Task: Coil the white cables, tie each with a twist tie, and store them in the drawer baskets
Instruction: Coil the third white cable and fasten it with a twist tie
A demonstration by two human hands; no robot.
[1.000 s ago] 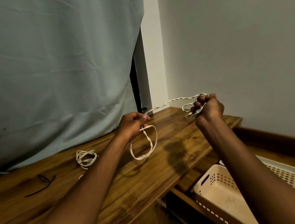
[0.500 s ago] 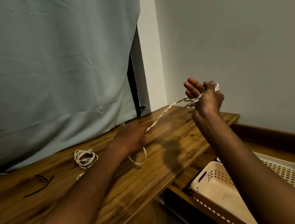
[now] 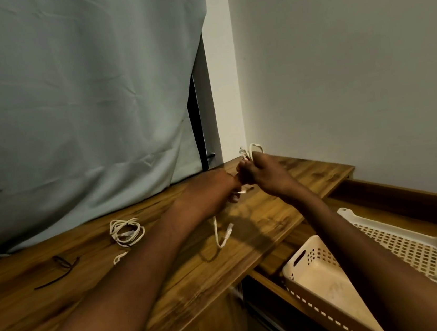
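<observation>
Right hand (image 3: pixel 265 178) gripping gathered loops of white cable (image 3: pixel 251 152) above bench (image 3: pixel 170 278); left hand (image 3: pixel 212 193) pinching slack, feeding next loop; plug end (image 3: pixel 227 234) dangling; baskets (image 3: pixel 316 277) waiting in drawer.

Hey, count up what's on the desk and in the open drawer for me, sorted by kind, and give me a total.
White cables: 2, one held in both hands, one coiled on the desk
Black twist ties: 1
Baskets in the drawer: 2, cream and white
Total: 5
A white bit beside the left forearm is too hidden to count.
</observation>
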